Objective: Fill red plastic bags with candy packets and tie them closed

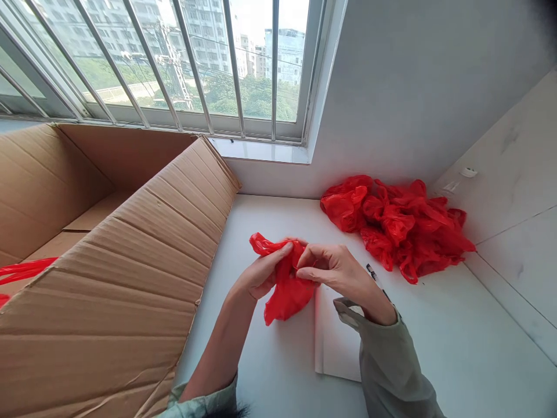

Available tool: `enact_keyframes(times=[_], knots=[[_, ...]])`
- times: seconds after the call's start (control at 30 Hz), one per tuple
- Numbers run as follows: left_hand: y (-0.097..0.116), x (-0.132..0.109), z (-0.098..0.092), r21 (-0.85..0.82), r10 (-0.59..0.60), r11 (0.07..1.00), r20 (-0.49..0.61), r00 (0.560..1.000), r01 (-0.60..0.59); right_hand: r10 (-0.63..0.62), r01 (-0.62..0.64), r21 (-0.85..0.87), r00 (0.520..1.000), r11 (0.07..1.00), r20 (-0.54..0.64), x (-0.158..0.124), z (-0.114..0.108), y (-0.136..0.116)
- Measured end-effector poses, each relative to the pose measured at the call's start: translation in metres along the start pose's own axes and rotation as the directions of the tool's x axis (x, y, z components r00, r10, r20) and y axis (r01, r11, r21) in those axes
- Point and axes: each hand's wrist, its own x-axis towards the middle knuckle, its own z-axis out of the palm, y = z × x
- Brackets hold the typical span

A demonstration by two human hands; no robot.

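Note:
A crumpled red plastic bag is held up over the white table, in the middle of the view. My left hand is closed round its upper left part, with the thumb on top and some of the bag sticking out above. At the bag's right side my right hand pinches the plastic between thumb and fingers; the fingertips partly cover the spot. Below the bag hangs loose, its lower end just above the table.
An open cardboard box fills the left side, with red plastic inside. A pile of red bags lies against the wall at the right. A white notebook and a dark pen are near my right arm. Behind is a barred window.

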Motion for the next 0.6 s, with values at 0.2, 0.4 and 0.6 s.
enact_keyframes(times=[0.2, 0.4, 0.6], knots=[[0.005, -0.008, -0.002, 0.087, 0.08, 0.992, 0.128, 0.989, -0.091, -0.026, 0.033, -0.095, 0.997, 0.995, 0.078, -0.004, -0.009, -0.001], [0.004, -0.011, 0.001, 0.184, 0.114, 0.973, 0.149, 0.982, -0.141, -0.133, 0.123, -0.058, 0.961, 0.991, -0.241, 0.012, -0.014, 0.016], [0.005, -0.009, 0.001, 0.477, 0.266, 0.83, 0.116, 0.957, -0.288, -0.038, 0.026, 0.161, 0.996, 0.987, 0.076, 0.029, -0.003, 0.034]])
